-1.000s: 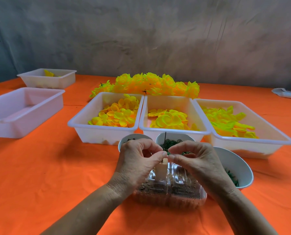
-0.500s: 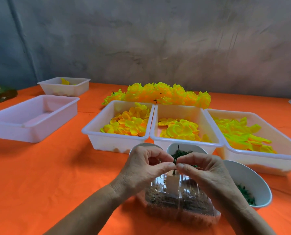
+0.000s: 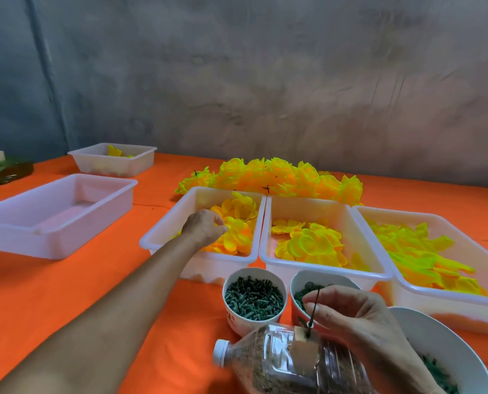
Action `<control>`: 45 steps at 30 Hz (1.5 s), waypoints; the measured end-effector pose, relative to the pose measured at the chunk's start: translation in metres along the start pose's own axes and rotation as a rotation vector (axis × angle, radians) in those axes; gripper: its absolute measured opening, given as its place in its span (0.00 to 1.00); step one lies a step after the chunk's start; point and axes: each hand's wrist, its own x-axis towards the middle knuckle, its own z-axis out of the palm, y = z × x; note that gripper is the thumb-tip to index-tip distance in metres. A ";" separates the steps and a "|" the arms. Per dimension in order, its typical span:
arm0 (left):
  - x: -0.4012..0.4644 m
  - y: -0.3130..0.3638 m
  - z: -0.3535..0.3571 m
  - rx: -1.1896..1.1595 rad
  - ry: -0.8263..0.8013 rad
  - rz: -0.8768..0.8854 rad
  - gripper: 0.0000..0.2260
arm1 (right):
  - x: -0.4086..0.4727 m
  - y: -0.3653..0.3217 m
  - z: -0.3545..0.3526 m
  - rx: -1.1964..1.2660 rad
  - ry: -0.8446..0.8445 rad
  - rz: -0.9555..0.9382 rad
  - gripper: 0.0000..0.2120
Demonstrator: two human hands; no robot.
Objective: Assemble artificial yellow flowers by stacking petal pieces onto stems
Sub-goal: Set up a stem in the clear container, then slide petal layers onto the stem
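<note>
The left hand curls onto petals in a tray; the right hand pinches a stem. No writing is readable.

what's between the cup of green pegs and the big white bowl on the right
In the head view, a second cup holding green pieces stands between the cup of green pegs and the white bowl, with the right hand pinching the stem in front of it.
</note>
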 end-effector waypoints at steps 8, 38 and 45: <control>0.041 0.000 0.018 0.085 -0.183 -0.067 0.13 | 0.014 -0.001 -0.008 -0.012 0.055 0.029 0.09; -0.036 0.068 -0.016 -1.035 0.105 0.075 0.10 | 0.034 -0.008 -0.017 -0.020 0.221 -0.123 0.08; -0.074 0.099 -0.020 -1.224 -0.078 -0.029 0.08 | 0.052 -0.029 -0.004 0.060 0.225 -0.083 0.32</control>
